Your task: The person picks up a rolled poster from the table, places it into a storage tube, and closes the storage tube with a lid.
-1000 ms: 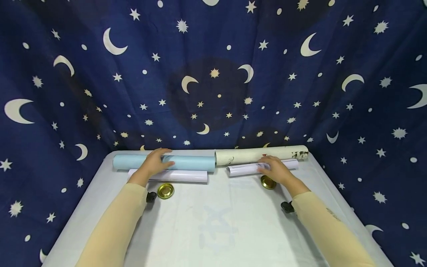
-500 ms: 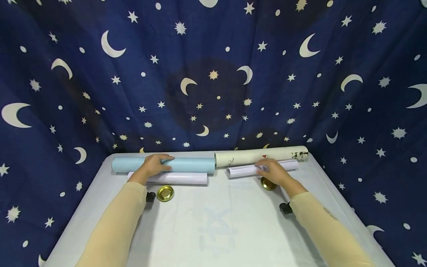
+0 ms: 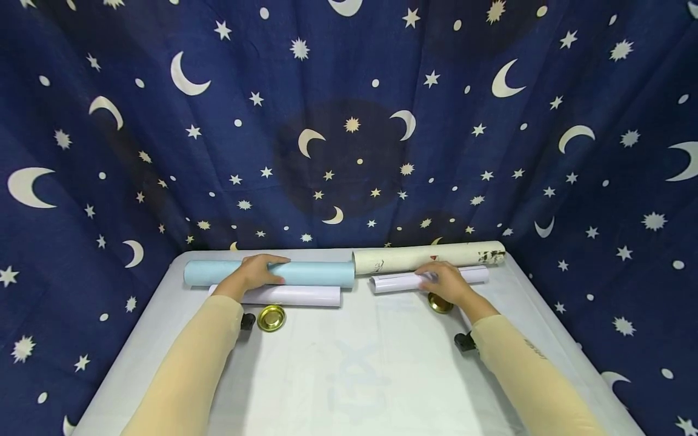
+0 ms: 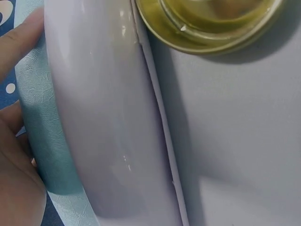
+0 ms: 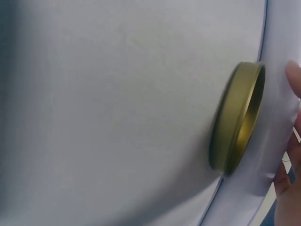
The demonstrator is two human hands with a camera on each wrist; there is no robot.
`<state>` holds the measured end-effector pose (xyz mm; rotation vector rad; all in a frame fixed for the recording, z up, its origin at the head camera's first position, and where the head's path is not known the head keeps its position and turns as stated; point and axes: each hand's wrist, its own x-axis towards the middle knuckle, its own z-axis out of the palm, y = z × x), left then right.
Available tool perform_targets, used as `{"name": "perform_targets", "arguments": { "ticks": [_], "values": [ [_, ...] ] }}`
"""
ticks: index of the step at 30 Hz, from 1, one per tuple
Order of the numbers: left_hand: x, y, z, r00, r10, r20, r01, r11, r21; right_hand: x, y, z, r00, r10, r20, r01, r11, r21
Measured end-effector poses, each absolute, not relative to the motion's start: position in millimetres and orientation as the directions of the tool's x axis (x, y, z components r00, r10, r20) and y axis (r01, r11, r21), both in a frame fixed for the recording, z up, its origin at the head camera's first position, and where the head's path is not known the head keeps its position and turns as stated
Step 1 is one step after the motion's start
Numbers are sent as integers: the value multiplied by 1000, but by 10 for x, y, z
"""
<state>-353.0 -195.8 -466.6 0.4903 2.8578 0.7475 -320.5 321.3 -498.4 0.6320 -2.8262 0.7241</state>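
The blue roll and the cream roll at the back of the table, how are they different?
The blue roll is plain light blue; the cream roll is off-white with dark and red marks. The blue roll lies on the left with the left hand on it; the cream roll lies on the right, untouched, since the right hand is on the white roll in front. Both lie flat, end to end.
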Motion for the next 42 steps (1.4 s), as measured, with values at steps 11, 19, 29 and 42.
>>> {"name": "perform_targets", "arguments": {
  "ticks": [11,19,29,42],
  "values": [
    [-3498,-1919,-4621,-932,355,-79,278,836,473,-3188,3196,-4951,-911,-357,205,-411,819,-400],
    [-3467,-1919,-4637,-924,376,-70,292,811,507,-3159,3176,-4925,-895,-385,224,-445,810,-383],
    [-3450,-1971,-4662,-938,346,-8,304,838,453,-3081,3175,-4819,-891,-400,215,-454,797,-397],
    [-3274,-2111,-4453,-933,357,42,342,847,407,-2949,3205,-4643,-855,-420,303,-509,788,-346]
  ]
}}
